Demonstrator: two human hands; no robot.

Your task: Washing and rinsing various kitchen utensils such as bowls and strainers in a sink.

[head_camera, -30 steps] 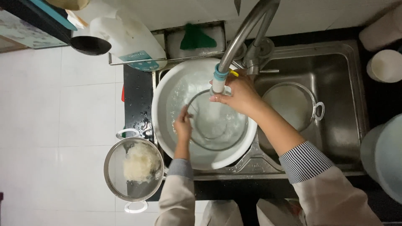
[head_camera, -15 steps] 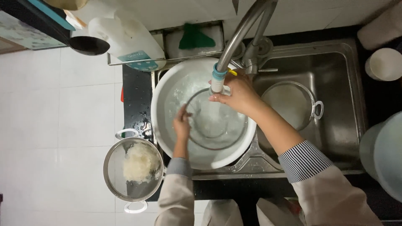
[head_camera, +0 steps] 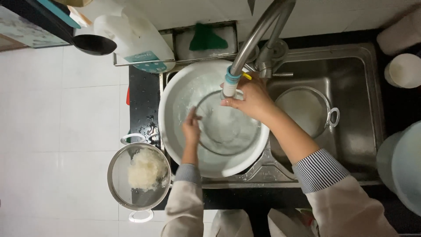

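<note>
Both grips closed—left hand (head_camera: 191, 128), right hand (head_camera: 250, 100)—on sieve (head_camera: 228, 125).

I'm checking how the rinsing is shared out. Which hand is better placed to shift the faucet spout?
The right hand, probably: it is already at the spout nozzle over the white basin. The left hand is lower, at the rim of the round strainer inside the basin.

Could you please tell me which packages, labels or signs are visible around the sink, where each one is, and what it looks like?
White plastic jug: lying at the upper left, behind the white basin; large, rounded, translucent white.
Label on the jug: on the jug's lower side, near the basin rim; curved band, teal and white.
No signs or screens show.
</note>
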